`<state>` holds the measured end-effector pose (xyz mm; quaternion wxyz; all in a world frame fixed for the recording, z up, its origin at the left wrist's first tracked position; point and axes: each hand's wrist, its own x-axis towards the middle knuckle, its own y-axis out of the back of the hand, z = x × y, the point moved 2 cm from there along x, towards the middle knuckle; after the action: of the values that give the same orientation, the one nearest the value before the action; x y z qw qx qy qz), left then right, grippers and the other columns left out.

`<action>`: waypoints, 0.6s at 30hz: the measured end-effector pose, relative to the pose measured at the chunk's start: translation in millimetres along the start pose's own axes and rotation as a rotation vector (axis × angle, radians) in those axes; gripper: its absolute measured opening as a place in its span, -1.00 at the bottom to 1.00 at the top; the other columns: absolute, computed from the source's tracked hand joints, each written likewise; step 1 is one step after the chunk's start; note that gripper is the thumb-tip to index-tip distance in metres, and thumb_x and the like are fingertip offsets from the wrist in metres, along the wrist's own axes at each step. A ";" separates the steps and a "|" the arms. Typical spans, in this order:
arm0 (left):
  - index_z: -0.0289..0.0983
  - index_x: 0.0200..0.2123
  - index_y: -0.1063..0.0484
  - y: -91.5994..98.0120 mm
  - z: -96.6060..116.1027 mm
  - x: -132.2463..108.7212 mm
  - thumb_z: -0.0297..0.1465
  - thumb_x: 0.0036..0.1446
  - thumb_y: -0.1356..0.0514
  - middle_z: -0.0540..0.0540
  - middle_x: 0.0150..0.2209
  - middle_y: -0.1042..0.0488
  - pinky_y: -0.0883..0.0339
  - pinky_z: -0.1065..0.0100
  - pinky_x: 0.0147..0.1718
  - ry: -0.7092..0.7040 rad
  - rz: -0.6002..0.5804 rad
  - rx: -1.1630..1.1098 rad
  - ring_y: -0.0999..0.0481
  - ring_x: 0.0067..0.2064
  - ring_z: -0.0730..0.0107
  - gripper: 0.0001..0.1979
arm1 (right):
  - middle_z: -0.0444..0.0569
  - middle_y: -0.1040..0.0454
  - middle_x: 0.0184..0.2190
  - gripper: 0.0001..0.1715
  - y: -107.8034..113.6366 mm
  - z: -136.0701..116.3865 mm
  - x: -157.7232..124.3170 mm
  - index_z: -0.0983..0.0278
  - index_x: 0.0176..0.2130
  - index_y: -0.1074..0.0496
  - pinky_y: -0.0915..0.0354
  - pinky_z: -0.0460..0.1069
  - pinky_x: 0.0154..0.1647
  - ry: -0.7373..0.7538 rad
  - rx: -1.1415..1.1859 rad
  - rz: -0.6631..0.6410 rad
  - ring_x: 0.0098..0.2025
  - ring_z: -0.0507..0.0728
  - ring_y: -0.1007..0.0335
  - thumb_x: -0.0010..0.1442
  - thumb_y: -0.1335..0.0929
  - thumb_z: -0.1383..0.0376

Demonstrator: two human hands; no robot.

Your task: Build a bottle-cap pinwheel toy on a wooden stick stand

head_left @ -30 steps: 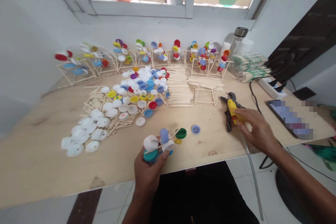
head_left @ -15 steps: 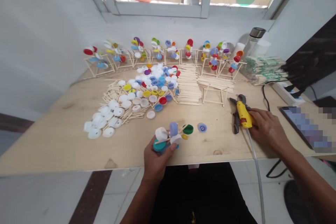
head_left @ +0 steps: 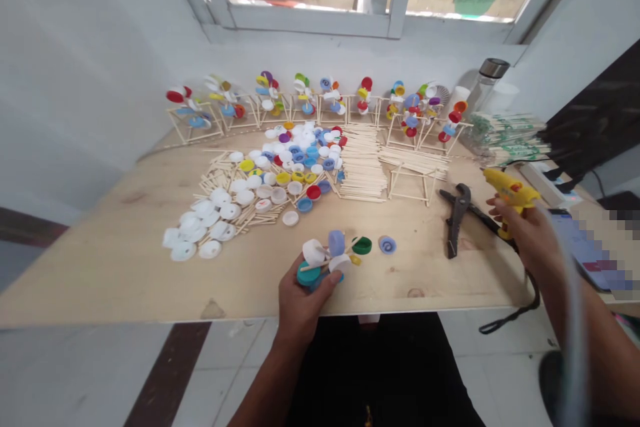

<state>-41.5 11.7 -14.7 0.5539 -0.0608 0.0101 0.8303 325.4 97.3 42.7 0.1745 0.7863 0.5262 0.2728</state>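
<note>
My left hand (head_left: pixel 303 300) is closed around a small wheel of bottle caps and sticks (head_left: pixel 327 260) at the table's front edge. White, teal, lilac and blue caps show on it. A green cap (head_left: pixel 363 245) and a small yellow cap (head_left: pixel 355 259) are close to its right side; whether they are joined to it I cannot tell. Just beyond lies a loose lilac cap (head_left: pixel 387 244). Over the right of the table, my right hand (head_left: pixel 525 227) grips a yellow glue gun (head_left: pixel 511 193) by its handle, nozzle toward the upper left. A clear glue stick trails from its back, blurred.
Black-handled pliers or cutters (head_left: pixel 455 220) lie left of the glue gun. Piled caps (head_left: pixel 300 160) and wooden sticks (head_left: pixel 363 163) cover the middle. Several finished cap wheels on stick frames (head_left: pixel 197 117) line the wall. A power strip (head_left: pixel 550 183) and a phone (head_left: pixel 590 253) are at right.
My right hand has lifted the glue gun off the cutters and moved it right, its nozzle now turned left. My left hand keeps the cap wheel in nearly the same place.
</note>
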 end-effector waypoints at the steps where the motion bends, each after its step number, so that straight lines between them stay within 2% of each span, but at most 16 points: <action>1: -0.33 -0.37 -0.53 0.1 -0.2 -0.1 -0.28 -0.25 -0.39 -0.12 -0.34 -0.61 -0.46 0.31 -0.25 0.000 0.000 0.007 -0.57 -0.32 0.26 -0.67 | 0.03 -0.48 -0.44 -0.60 -2.5 -1.1 2.2 0.28 -0.31 -0.44 -0.28 0.01 -0.48 -0.020 0.036 -0.001 -0.47 0.11 -0.37 0.13 -0.33 -0.01; 5: -0.33 -0.37 -0.52 1.0 -2.0 -0.2 -0.24 -0.24 -0.39 -0.12 -0.33 -0.61 -0.46 0.29 -0.24 -0.007 0.006 0.013 -0.57 -0.31 0.27 -0.65 | 0.01 -0.53 -0.33 -0.59 -17.4 -10.4 -5.1 0.26 -0.29 -0.46 -0.37 -0.02 -0.41 -0.151 0.222 -0.073 -0.42 0.09 -0.42 0.09 -0.35 -0.03; 7: -0.33 -0.35 -0.52 1.1 -1.9 -0.2 -0.23 -0.23 -0.38 -0.13 -0.32 -0.61 -0.47 0.28 -0.23 -0.010 0.002 0.023 -0.57 -0.31 0.26 -0.64 | 0.00 -0.54 -0.31 -0.57 -26.0 -22.0 -19.7 0.26 -0.28 -0.48 -0.37 -0.05 -0.43 -0.209 0.291 -0.170 -0.39 0.09 -0.43 0.04 -0.40 -0.03; 9: -0.33 -0.34 -0.53 1.1 -1.1 0.0 -0.23 -0.21 -0.37 -0.13 -0.31 -0.62 -0.47 0.26 -0.21 -0.016 -0.009 0.047 -0.58 -0.29 0.23 -0.64 | 0.02 -0.56 -0.31 -0.53 -33.6 -38.2 -38.9 0.26 -0.24 -0.50 -0.37 -0.05 -0.45 -0.225 0.259 -0.285 -0.35 0.13 -0.46 0.03 -0.41 -0.05; 11: -0.33 -0.32 -0.54 1.4 -0.4 0.2 -0.23 -0.20 -0.36 -0.14 -0.29 -0.62 -0.47 0.23 -0.19 -0.032 -0.014 0.067 -0.59 -0.26 0.20 -0.64 | 0.05 -0.57 -0.30 -0.53 -40.2 -56.7 -59.2 0.26 -0.25 -0.52 -0.42 -0.01 -0.33 -0.189 0.206 -0.403 -0.26 0.20 -0.49 0.05 -0.41 -0.06; 14: -0.32 -0.28 -0.54 2.6 -1.7 0.4 -0.25 -0.18 -0.36 -0.13 -0.28 -0.62 -0.48 0.23 -0.17 -0.062 -0.022 0.099 -0.59 -0.25 0.19 -0.64 | 0.04 -0.56 -0.22 -0.58 -47.6 -81.5 -85.5 0.25 -0.29 -0.52 -0.44 0.04 -0.18 -0.041 0.161 -0.512 -0.16 0.22 -0.48 0.12 -0.36 -0.05; 18: -0.30 -0.20 -0.52 4.4 -5.3 0.1 -0.27 -0.15 -0.35 -0.11 -0.29 -0.62 -0.48 0.31 -0.22 -0.112 -0.019 0.122 -0.60 -0.28 0.25 -0.61 | -0.02 -0.52 -0.31 -0.69 -54.7 -95.2 -108.5 0.22 -0.27 -0.47 -0.41 -0.03 -0.30 0.133 0.102 -0.586 -0.24 0.15 -0.47 0.24 -0.29 0.06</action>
<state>-45.0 9.7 -20.2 0.5643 0.0195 0.0291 0.8248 194.7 17.1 60.6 0.1712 0.5890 0.7540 0.2349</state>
